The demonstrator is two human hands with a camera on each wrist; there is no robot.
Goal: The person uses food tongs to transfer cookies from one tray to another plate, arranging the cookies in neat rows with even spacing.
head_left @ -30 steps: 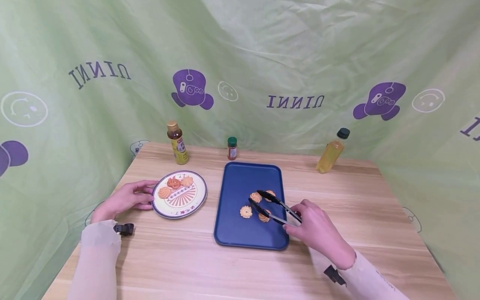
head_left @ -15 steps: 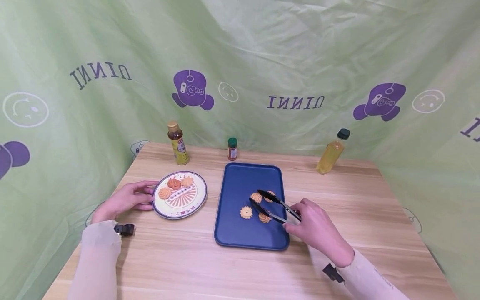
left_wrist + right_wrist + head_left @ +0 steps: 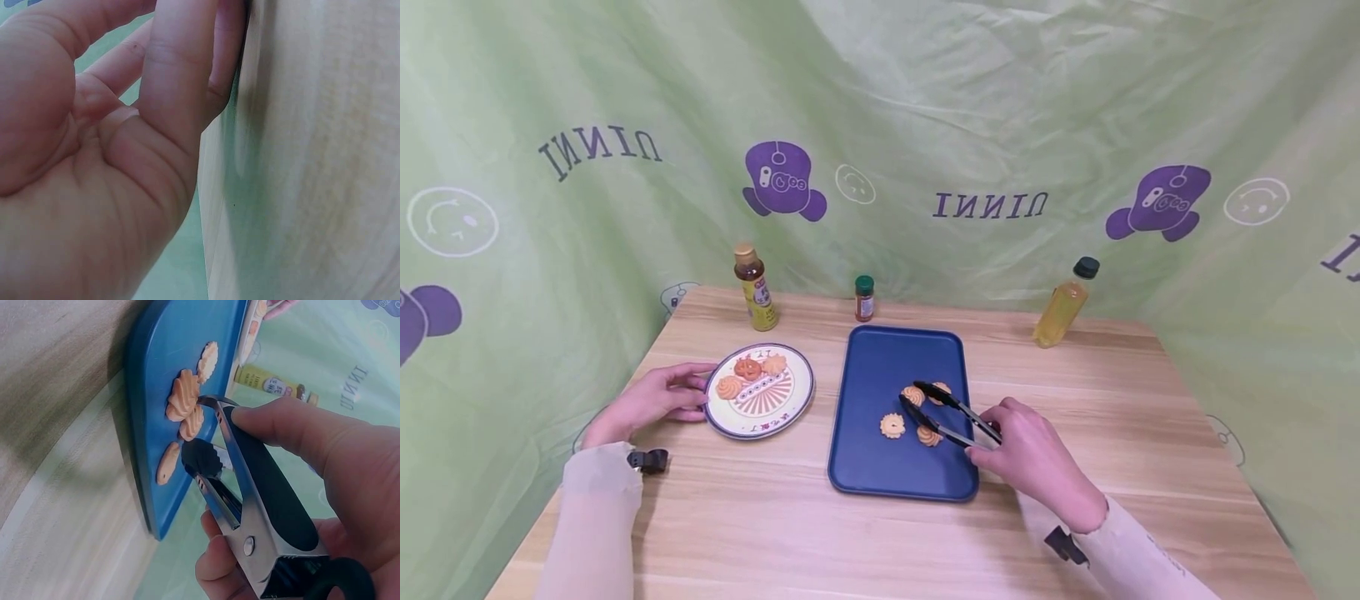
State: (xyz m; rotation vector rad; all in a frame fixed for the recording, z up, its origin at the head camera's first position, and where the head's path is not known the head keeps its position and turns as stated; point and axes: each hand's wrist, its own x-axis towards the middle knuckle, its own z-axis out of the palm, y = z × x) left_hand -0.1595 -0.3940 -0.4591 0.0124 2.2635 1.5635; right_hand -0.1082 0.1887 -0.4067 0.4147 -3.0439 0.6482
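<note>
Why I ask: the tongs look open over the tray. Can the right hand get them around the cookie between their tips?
Probably yes: the right hand holds the tongs open, their tips astride a cookie on the blue tray, with nothing between.

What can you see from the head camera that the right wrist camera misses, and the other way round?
Only the head view shows the left hand touching the rim of the patterned plate with three cookies, the whole wooden table, the spice jar and the oil bottle.

Only the right wrist view shows, close up, the metal arms and hinge of the tongs inside the grip.

Both show the right hand holding the tongs over the cookies on the blue tray.
</note>
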